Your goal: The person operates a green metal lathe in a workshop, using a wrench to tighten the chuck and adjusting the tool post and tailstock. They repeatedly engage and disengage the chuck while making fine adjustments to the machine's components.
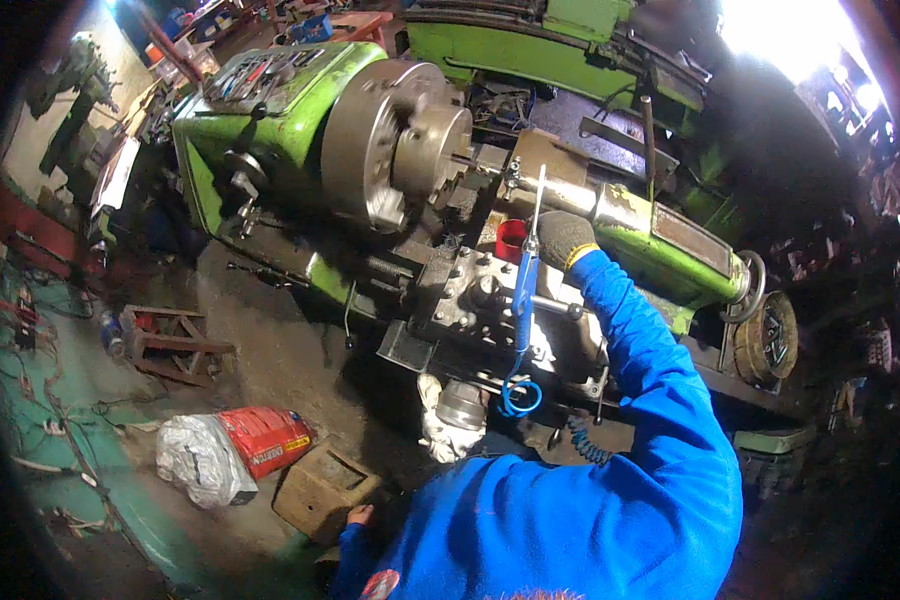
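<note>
My right hand (564, 240), in a dark grey glove with a yellow cuff, reaches over the lathe carriage. It looks curled; its fingertips are hidden, and what they hold, if anything, does not show. Just left of it, a blue air blow gun (526, 290) with a thin metal nozzle stands nearly upright, overlapping the glove's edge. Behind the gun is a red cup (510, 240). Low in the picture, my bare left hand (360, 514) is small beside a brown box, its fingers unclear. The lathe chuck (365, 140) carries a smaller round metal piece (435, 150).
The green tailstock (690, 250) with its handwheel (750, 287) stands right of my arm. A white glove or cloth (433, 415) lies by a metal cylinder (461, 404) before the carriage. On the floor at left are a red and silver sack (235, 450) and a brown box (320, 490).
</note>
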`<control>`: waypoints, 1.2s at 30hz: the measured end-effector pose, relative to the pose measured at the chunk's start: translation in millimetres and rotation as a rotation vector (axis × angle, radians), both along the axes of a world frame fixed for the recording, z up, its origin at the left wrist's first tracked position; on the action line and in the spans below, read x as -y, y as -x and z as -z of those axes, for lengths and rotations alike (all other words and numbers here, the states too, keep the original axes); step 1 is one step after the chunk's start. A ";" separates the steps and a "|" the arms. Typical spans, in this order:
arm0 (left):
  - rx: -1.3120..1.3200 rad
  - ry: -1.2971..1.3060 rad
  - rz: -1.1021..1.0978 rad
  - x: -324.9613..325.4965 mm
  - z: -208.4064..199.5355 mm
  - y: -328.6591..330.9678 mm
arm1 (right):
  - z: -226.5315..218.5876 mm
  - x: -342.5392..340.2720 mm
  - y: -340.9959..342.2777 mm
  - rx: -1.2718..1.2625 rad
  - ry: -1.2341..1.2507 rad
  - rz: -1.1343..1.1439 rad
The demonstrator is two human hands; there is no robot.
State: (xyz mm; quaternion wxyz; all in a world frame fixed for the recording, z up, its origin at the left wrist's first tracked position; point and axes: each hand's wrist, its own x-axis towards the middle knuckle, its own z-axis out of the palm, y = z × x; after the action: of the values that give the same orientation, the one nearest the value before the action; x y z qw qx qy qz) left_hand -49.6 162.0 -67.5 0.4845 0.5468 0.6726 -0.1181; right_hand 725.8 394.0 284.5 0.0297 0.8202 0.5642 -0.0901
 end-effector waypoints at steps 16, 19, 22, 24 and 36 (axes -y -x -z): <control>0.815 -1.067 0.159 -274.1 -296.0 -336.2 | 4.9 54.9 -3.2 -0.490 -0.633 0.330; 0.885 -1.110 0.355 -314.1 -362.0 -433.3 | -6.0 48.8 7.0 -0.410 -0.616 0.301; 0.748 -0.970 0.599 -353.6 -370.3 -519.3 | -10.3 44.2 12.8 -0.540 -0.568 0.385; 0.643 -0.770 0.711 -371.5 -356.6 -572.2 | 8.7 42.6 3.2 -0.586 -0.649 0.371; 0.429 -0.665 0.863 -400.7 -285.2 -651.5 | 57.0 34.6 -6.1 -0.164 -0.900 -0.066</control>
State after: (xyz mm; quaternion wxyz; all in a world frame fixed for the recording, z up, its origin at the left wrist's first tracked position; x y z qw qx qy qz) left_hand 601.9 562.7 217.7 0.3201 0.9057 0.2769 0.0260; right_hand 731.9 359.4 227.5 -0.3713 0.7231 0.5737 0.1004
